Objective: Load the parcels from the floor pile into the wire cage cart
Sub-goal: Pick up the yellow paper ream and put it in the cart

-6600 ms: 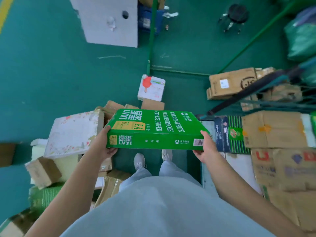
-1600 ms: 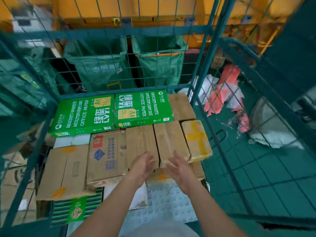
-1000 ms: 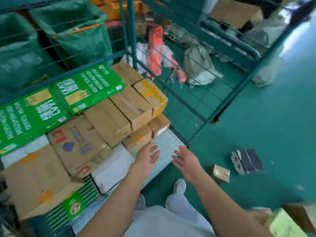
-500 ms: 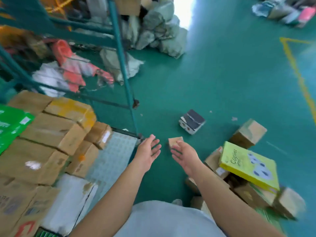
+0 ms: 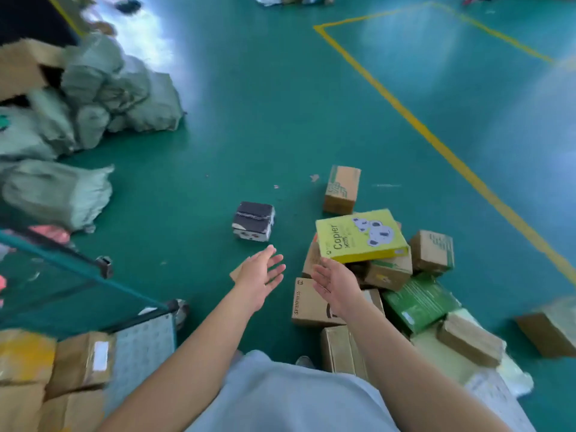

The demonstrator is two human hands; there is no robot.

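1. Left hand (image 5: 260,277), centre of the frame: fingers straight and spread, palm turned inward, holding nothing, raised over the green floor (image 5: 265,126).
2. Right hand (image 5: 335,280), just right of the left hand: fingers relaxed and slightly spread, palm facing the left hand, holding nothing; it is seen in front of the near edge of the pile.
3. Pile of parcels (image 5: 402,294), lower right of the frame: cardboard boxes lying at mixed angles on the floor, touching or overlapping one another.
4. Yellow box (image 5: 361,236), on top of the pile: tilted, printed "Copier" with a koala drawing, just above and right of the right hand.
5. Green box (image 5: 419,302), right of the right forearm, lying tilted among brown cartons.
6. Brown carton (image 5: 307,304), marked "EXPRESS", below the right hand at the left edge of the pile.
7. Small brown box (image 5: 341,190), upright, at the far end of the pile.
8. Black-and-white box (image 5: 254,221), alone on the floor above the left hand, apart from the pile.
9. Wire cage cart (image 5: 78,271), lower left of the frame: green frame bar and a studded floor plate, with brown parcels (image 5: 79,360) stacked inside at the frame's lower left corner.
10. Grey-green sacks (image 5: 93,98), upper left, heaped on the floor.
11. Yellow floor line (image 5: 436,141), running diagonally across the upper right.
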